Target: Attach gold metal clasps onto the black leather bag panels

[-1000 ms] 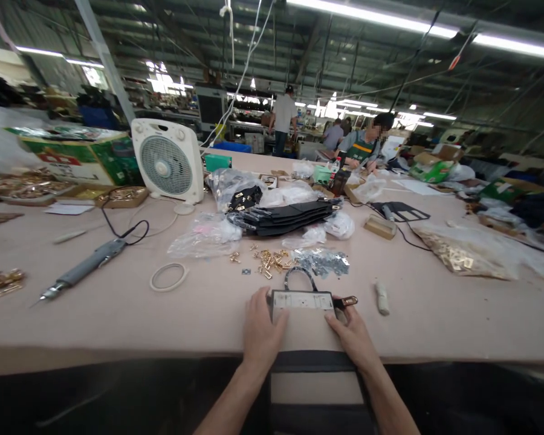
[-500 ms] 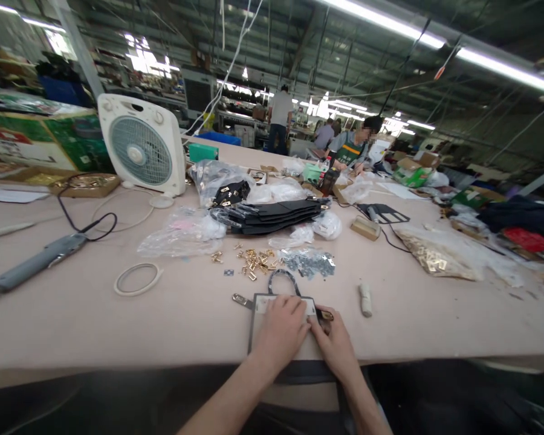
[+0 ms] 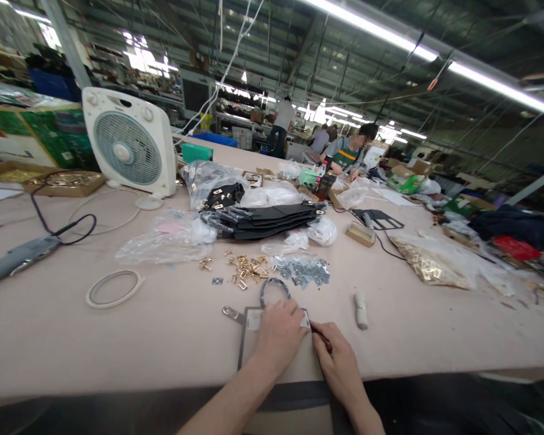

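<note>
A bag panel with a beige inner face and dark edges lies at the table's front edge, its lower part hanging over. Its looped handle points away from me, and a strap end with a metal fitting sticks out on the left. My left hand rests on the panel's upper part, fingers lying flat across a white strip. My right hand pinches the strap tab at the panel's right side; fingers partly hide its metal fitting. Beyond lie loose gold fittings and small grey metal plates.
A tape roll, a grey corded tool and a fan are on the left. Stacked black panels lie behind the fittings. A wrapped pale roll and a bag of fittings sit right. A co-worker works across the table.
The view has shifted slightly, so the panel sits lower and farther left. My right fingers have closed over the right strap tab, covering more of its fitting. My left hand stays on the panel.
</note>
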{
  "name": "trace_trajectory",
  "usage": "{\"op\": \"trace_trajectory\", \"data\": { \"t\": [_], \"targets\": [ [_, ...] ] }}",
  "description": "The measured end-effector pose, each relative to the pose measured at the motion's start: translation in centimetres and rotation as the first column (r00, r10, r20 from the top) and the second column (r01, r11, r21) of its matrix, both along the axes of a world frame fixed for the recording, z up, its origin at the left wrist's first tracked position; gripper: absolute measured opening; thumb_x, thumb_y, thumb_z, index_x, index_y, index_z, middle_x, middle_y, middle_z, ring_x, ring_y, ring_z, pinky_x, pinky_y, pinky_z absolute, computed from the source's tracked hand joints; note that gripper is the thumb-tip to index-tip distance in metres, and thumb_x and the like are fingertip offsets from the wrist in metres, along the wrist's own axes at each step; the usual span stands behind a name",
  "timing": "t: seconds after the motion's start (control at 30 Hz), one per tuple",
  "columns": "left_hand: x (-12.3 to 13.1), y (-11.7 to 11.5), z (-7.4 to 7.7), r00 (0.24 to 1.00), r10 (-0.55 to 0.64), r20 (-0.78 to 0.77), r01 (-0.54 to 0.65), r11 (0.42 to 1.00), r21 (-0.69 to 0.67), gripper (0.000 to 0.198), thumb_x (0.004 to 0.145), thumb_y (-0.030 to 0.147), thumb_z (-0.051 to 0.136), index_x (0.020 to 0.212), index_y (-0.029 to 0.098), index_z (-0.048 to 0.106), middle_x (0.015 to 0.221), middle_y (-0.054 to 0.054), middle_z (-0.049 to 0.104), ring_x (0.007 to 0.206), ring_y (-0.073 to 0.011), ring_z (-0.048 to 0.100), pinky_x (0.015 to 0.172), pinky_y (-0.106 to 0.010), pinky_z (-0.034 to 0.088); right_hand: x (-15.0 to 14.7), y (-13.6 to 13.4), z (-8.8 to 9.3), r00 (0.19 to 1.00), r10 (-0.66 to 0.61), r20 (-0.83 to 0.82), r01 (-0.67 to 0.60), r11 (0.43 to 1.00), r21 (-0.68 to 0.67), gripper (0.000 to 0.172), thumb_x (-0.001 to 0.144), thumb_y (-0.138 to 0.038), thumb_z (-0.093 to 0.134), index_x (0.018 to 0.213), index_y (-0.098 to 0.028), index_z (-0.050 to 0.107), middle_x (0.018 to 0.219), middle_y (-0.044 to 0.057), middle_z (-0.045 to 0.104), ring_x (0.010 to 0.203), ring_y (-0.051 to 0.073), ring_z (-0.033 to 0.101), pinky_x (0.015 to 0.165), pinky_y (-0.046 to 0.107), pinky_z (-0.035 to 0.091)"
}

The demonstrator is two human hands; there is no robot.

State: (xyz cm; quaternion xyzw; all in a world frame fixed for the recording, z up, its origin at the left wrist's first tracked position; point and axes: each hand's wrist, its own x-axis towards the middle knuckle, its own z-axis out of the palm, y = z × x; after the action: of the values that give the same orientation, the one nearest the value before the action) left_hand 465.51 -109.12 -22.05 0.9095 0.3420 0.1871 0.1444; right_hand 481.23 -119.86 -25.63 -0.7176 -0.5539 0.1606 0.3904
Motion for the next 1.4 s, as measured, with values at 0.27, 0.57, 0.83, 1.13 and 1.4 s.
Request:
{"op": "trace_trajectory", "data": {
  "t": [0.27, 0.57, 0.83, 1.13, 1.4],
  "targets": [
    [0.1, -0.3, -0.9, 0.999, -0.031, 0.007, 0.03, 0.995, 0.09, 0.019, 0.097, 0.037, 0.067, 0.106, 0.021, 0.064, 0.106, -0.004, 0.063, 0.1, -0.0271, 0.059, 0.087, -0.048, 0.046, 5.1, 4.5, 0.0, 0.974, -0.188, -0.123, 0.197, 0.979, 0.061, 0.043, 0.095, -0.055, 0.058, 0.115, -0.021, 0.075, 0.122, 0.013, 0.073, 0.112, 0.03, 0.067, 0.094, 0.042, 0.055],
    [0.4, -0.3, -1.2, 1.0, -0.028, 0.011, 0.027, 0.992, 0.12, 0.013, 0.1, 0.033, 0.062, 0.104, 0.02, 0.063, 0.105, -0.005, 0.063, 0.098, -0.0262, 0.057, 0.084, -0.047, 0.044, 6.5, 11.0, -0.7, 0.988, -0.149, -0.028, 0.15, 0.988, 0.046, 0.043, 0.092, -0.053, 0.057, 0.111, -0.02, 0.076, 0.111, 0.011, 0.077, 0.093, 0.027, 0.072, 0.09, 0.041, 0.055],
    [0.4, -0.3, -1.6, 0.999, -0.02, 0.047, 0.015, 0.994, 0.106, 0.011, 0.101, 0.031, 0.057, 0.103, 0.021, 0.061, 0.103, -0.005, 0.062, 0.098, -0.0256, 0.057, 0.085, -0.046, 0.044, 6.3, 11.6, -1.1, 0.98, -0.185, 0.079, 0.187, 0.982, -0.01, 0.04, 0.081, -0.054, 0.071, 0.1, -0.02, 0.079, 0.098, 0.012, 0.077, 0.086, 0.028, 0.072, 0.083, 0.039, 0.056],
    [-0.7, -0.6, -1.5, 0.992, 0.01, 0.127, -0.008, 1.0, -0.018, 0.039, 0.085, 0.04, 0.079, 0.112, 0.02, 0.06, 0.116, -0.008, 0.059, 0.108, -0.0284, 0.057, 0.093, -0.045, 0.052, 5.8, 12.7, -1.6, 0.973, -0.221, 0.071, 0.223, 0.975, -0.023, 0.03, 0.074, -0.045, 0.077, 0.094, -0.022, 0.078, 0.093, 0.009, 0.077, 0.088, 0.028, 0.072, 0.083, 0.039, 0.054],
    [-0.6, -0.7, -0.9, 0.998, 0.007, 0.066, -0.007, 1.0, 0.007, 0.037, 0.084, 0.044, 0.082, 0.106, 0.018, 0.067, 0.116, -0.008, 0.062, 0.109, -0.0283, 0.057, 0.095, -0.046, 0.051, 5.8, 12.7, -0.7, 0.966, -0.254, -0.049, 0.252, 0.967, -0.04, 0.027, 0.067, -0.037, 0.083, 0.087, -0.021, 0.074, 0.087, 0.008, 0.075, 0.082, 0.025, 0.069, 0.082, 0.037, 0.051]
  ]
}}
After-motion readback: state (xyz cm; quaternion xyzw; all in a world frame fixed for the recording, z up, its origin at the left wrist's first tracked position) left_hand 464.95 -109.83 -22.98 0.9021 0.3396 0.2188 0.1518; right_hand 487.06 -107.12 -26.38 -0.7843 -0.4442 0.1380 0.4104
